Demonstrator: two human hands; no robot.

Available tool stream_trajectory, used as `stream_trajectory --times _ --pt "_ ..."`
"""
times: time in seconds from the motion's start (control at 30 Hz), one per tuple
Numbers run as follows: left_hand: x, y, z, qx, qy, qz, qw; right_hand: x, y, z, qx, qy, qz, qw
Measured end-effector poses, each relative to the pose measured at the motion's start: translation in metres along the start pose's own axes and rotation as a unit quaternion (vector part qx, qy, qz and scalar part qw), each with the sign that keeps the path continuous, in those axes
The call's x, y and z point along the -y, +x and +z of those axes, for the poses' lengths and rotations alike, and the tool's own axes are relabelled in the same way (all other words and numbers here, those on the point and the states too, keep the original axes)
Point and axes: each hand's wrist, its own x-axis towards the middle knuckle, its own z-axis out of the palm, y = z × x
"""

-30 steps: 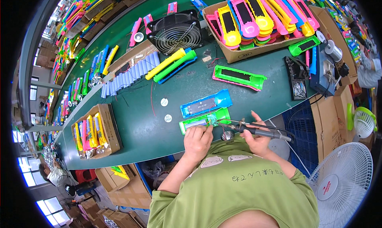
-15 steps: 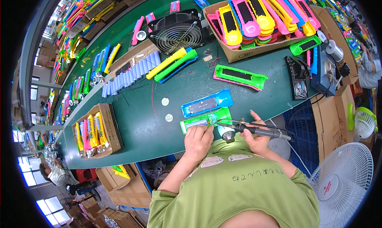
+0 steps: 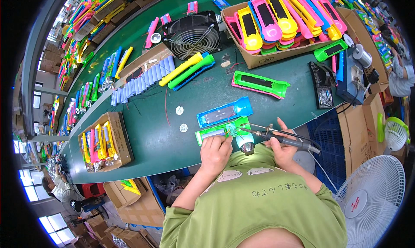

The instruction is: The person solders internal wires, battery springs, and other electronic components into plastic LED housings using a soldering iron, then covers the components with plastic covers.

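Observation:
A green flashlight housing [image 3: 206, 133] lies open at the table's near edge, with a pale battery [image 3: 217, 132] and thin wires inside. At its right end sits a round lamp head [image 3: 247, 149]. My left hand [image 3: 216, 155] is closed at the housing's near side, fingertips on it beside the battery; its fingers partly hide what they pinch. In my right hand [image 3: 283, 152] is a soldering iron [image 3: 290, 141] with a thin metal guide along it. Its tip points left, over the lamp-head end. A blue housing [image 3: 225, 113] with a dark plate lies just beyond.
Another green housing [image 3: 261, 84] lies further back. A cardboard box [image 3: 270, 57] of colourful housings, a black fan [image 3: 192, 36] and a row of batteries [image 3: 145, 80] stand behind. A solder station [image 3: 352, 81] is at right, a small box [image 3: 123, 140] at left.
The soldering iron and my right hand have shifted slightly right, drawing the tip back from the green housing's wires. My left hand has stayed in nearly the same place.

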Motion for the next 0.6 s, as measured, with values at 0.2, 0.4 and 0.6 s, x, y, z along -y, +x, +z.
stream_trajectory --times 0.2,0.4,0.6 --pt "0.003 0.009 -0.009 -0.024 -0.041 -0.067 0.997 -0.004 0.003 -0.021 -0.005 -0.047 -0.067 0.997" --pt "0.064 0.043 -0.015 0.089 0.078 -0.201 0.972 0.004 0.012 -0.041 -0.027 -0.164 -0.144 0.975" --pt "0.059 0.018 -0.02 0.045 0.015 -0.266 0.963 -0.023 0.021 -0.067 -0.113 -0.153 -0.162 0.968"
